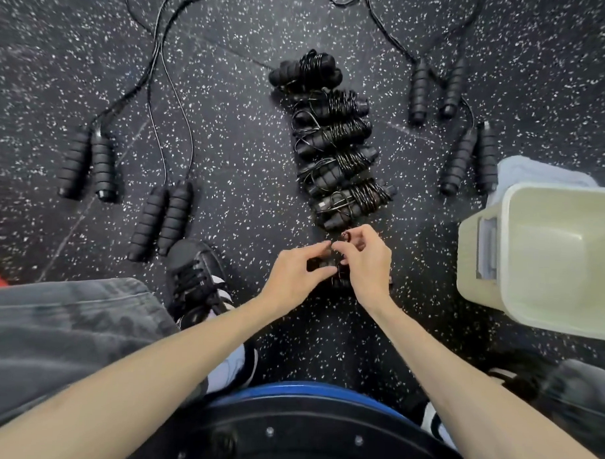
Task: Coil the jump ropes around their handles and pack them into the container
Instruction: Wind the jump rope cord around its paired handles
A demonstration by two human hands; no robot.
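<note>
1. The fingers (341,246) of the right hand (365,266) curl and pinch a loop of thin cord just above the jump rope bundle (330,268) on the floor; the bundle itself is mostly hidden between the two hands.
2. The left hand (292,273) meets it from the other side, thumb and fingertips closed on the same bundle, seemingly steadying the handles while the cord end is tucked.
3. The cord looks thin, springy and light, so I judge it will unwind if let go before the end is secured. The ribbed foam handles are soft and grippy, and look like the better place to hold; gripping both handles together across the wraps should keep the coil tight.
4. Just beyond the hands, a row of coiled ropes (335,141) lies on the speckled floor (234,165), packed side by side, some with stray loops sticking out that could snag.
5. Uncoiled ropes wait to either side: two pairs of handles at left (90,167) (161,217) and two at right (436,93) (468,159), their cords trailing away across the floor.
6. The container (498,280), pale and open, stands to the right, near the hands, seemingly holding no ropes yet; its near rim is the edge to clear.
7. A shoe (196,277) sits close on the left; open floor lies between the bundle and the container.
</note>
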